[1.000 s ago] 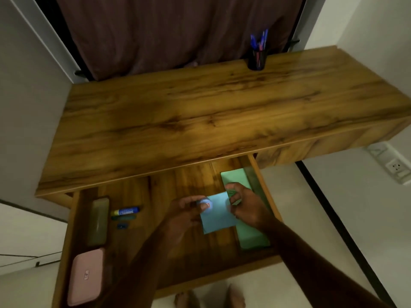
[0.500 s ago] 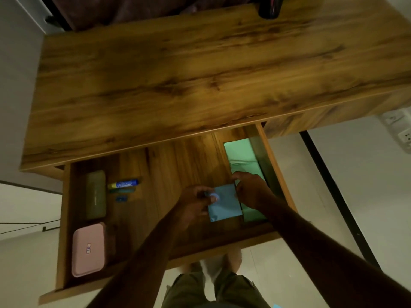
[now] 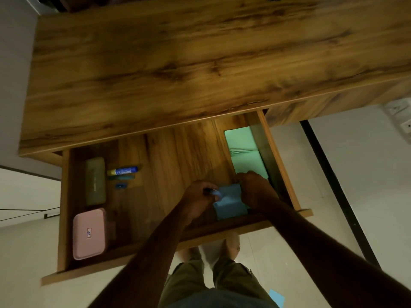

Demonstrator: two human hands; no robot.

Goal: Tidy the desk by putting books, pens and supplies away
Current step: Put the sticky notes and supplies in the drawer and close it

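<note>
Lower now, the blue pad (image 3: 230, 203) nears the drawer's (image 3: 63, 207) front right corner. The right hand (image 3: 255, 192) grips its edge with curled fingers, and the left hand (image 3: 198, 196) pinches a small blue thing (image 3: 215, 193), perhaps tape. Stowing seems almost done.

pink case (image 3: 89, 234), green folder (image 3: 242, 150), blue paper (image 3: 230, 204), brown wood-grain desk (image 3: 178, 63).

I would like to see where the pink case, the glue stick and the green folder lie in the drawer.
pink case (image 3: 89, 233), head view, middle of its lid.
glue stick (image 3: 123, 170), head view, its blue body.
green folder (image 3: 241, 142), head view, its bare upper part.
</note>
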